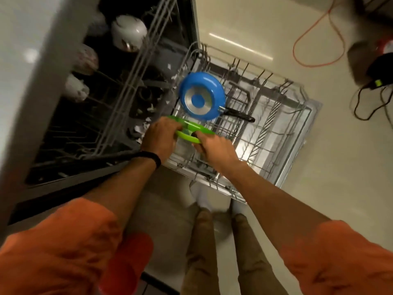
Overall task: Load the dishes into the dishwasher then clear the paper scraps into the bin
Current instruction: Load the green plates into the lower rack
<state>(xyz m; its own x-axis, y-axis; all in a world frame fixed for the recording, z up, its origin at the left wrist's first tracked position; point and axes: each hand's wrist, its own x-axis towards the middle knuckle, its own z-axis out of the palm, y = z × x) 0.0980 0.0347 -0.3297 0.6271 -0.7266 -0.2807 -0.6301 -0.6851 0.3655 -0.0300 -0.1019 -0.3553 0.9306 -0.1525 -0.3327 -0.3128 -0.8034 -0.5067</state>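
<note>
Two grips, head view: left grip (158,137) and right grip (212,146) each clasp one end of the green plate (191,129), fingers curled on its rim.
Plate position: tilted nearly on edge over the near-left part of the lower rack (265,128), just near of the blue pan (202,95).
Scraps: paper scraps (146,120) lie left of the plate, beside the upper rack (131,81).
Risk: plate may miss the tines and topple, or knock the pan, if let go unseated.

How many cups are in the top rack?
3, in the upper rack: the far cup, the middle cup, the near cup. Others may be hidden in the dark.
</note>
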